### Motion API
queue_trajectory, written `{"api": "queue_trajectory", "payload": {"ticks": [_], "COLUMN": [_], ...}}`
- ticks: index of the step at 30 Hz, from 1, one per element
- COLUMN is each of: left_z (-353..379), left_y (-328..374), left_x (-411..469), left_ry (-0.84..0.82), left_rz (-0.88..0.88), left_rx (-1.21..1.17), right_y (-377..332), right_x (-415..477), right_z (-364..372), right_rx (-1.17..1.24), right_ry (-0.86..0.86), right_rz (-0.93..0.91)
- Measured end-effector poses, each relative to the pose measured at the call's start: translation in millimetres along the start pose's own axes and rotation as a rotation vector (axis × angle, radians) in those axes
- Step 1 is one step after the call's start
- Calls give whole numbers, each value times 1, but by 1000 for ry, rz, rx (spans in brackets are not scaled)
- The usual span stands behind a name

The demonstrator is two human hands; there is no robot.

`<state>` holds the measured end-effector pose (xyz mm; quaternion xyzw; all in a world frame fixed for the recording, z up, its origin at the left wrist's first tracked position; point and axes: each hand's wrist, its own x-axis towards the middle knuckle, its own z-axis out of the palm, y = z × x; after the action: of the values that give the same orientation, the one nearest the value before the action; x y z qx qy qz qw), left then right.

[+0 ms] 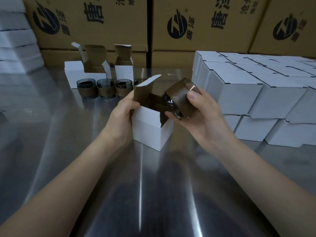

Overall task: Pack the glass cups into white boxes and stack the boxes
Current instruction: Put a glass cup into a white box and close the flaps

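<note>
Step in hand: loading. Left hand [123, 108] grip pinches the open white box [150, 129] by its raised flap; box stands mid-desk [85, 151]. Right hand [201, 113] grip is clamped round a sleeved glass cup [179, 98], tilted base-first at the box mouth, not yet inside. Next: straighten cup, lower past inner flaps, close lid, add to closed boxes [239, 93] stacked at the right edge.
</note>
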<state>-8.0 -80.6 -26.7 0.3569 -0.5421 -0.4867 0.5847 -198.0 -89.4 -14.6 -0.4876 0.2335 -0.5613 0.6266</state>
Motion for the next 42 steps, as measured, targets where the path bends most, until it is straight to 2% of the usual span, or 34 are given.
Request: {"api": "queue_trajectory", "payload": {"ticks": [4,7,10,14,17,21,27,36,42], "left_z": [2,5,13,27,35,42,34,29,28], "left_y": [1,2,-2,-7,-12,-19,-16,-15,-15], "left_x": [1,0,-8,-26,-32,-31,-24,-20,-19], "left_ry": [34,50,209,376,305,249,264,164,101], "left_rz": [-11,32,92,315,384,297,237,204,206], "left_rx": [-21,52,106,336,554,722,589,507,506], "right_y": [1,4,4,0,-1,-3,-6,-10,-19], "right_x": [-4,-6,-7,-9,-10,-12,-12,-7,-6], "right_z": [4,5,7,11,13,15,15,6,6], "right_rx": [-181,-273,-311,-304,-322,-366,-483,-729,-931], "right_ry": [-36,-35,-30,-19,-5,0,-6,47,5], "right_rz": [-110,-161,-193,-219,-238,-261,-295,-270,-295]}}
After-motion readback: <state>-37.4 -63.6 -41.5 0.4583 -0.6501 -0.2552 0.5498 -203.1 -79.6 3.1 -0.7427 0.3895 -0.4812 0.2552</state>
